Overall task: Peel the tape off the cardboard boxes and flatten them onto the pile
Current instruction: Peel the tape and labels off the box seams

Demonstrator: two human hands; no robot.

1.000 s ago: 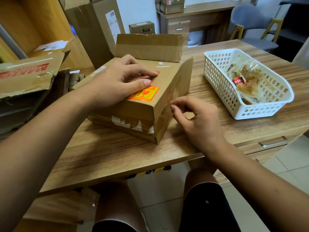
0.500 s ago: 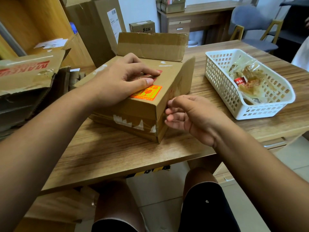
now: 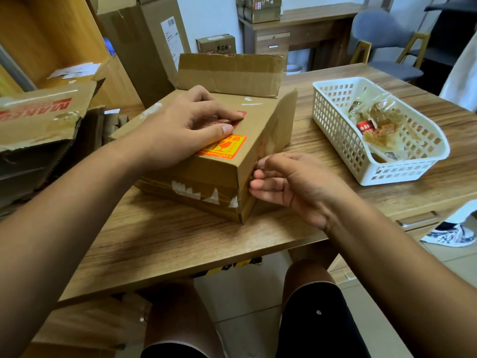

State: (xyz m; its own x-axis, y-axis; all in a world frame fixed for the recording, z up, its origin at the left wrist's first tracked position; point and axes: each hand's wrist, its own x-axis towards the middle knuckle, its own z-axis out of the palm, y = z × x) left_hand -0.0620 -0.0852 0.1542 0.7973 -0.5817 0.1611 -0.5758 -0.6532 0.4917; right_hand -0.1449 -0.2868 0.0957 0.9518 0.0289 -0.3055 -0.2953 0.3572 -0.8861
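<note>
The cardboard box [image 3: 214, 174] sits in the middle of the wooden table [image 3: 180, 241], straight ahead of you at 12 o'clock, turned so that one corner points back toward you. Your left hand [image 3: 178, 130] lies palm down on its top face, fingers straight and pressing flat, the thumb tip just touching the orange sticker [image 3: 227, 147]. Your right hand [image 3: 296, 184] is at the box's 3 o'clock side, close to the near corner, with its fingers curled and the fingertips [image 3: 255, 187] against the side face. You cannot tell from here whether they pinch a tape edge or only touch the card. A band of brown tape [image 3: 154, 182] runs low along the near face, with white torn scraps [image 3: 185, 190] stuck over it. The rear flap [image 3: 229, 73] stands upright at the box's 12 o'clock edge, and the side flap [image 3: 284, 117] stands open at 3 o'clock. At 2 o'clock from the box, apart from it, is a white plastic basket [image 3: 402, 174] holding crumpled clear wrappers [image 3: 376, 127]. At 9 o'clock, off the table's left edge, lies the pile of torn cardboard [image 3: 38, 120], its top sheet printed in red. A tall carton [image 3: 144, 42] stands behind the box at 11 o'clock.
</note>
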